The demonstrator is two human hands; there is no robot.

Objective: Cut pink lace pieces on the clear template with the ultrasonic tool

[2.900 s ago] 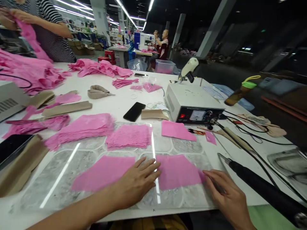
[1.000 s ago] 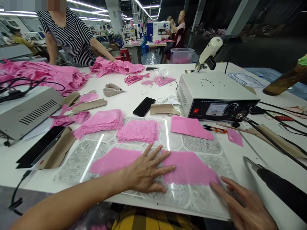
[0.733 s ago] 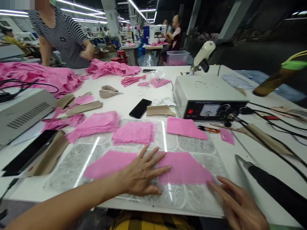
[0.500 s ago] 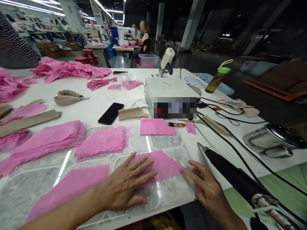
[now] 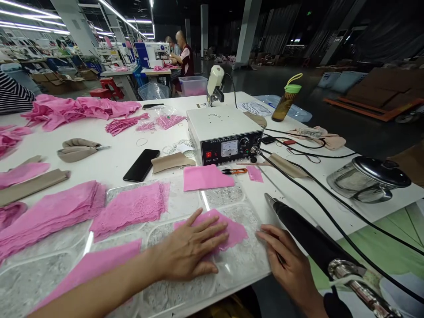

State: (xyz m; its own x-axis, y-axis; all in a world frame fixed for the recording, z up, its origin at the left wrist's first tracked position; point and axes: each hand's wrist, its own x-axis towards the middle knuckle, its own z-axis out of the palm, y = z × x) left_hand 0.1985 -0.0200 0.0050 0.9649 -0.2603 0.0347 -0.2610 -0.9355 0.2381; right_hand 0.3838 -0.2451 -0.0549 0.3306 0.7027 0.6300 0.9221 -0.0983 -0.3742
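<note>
My left hand (image 5: 192, 249) lies flat with fingers stretched out on a cut piece of pink fabric (image 5: 237, 233), covering much of it. The piece rests on a clear sheet with a stone-like pattern (image 5: 243, 260). My right hand (image 5: 288, 260) is just right of the fabric, at the sheet's edge. Its fingers are loosely bent and apart, with nothing seen in them. Beyond the right hand lies a black handheld tool with a metal tip (image 5: 298, 225). A larger pink piece (image 5: 106, 260) extends under my left forearm.
Stacks of pink fabric (image 5: 56, 212) and lace-edged pieces (image 5: 132, 205) lie left. Ahead are another pink piece (image 5: 207, 177), orange-handled thread snips (image 5: 236, 171), a phone (image 5: 141, 164) and a control box (image 5: 225, 128). Cables (image 5: 318, 198) and a lidded glass pot (image 5: 367, 181) are right.
My left hand stays flat on the pink fabric and has shifted slightly toward its right end. My right hand has drawn off the fabric's right edge. The view has turned a little right.
</note>
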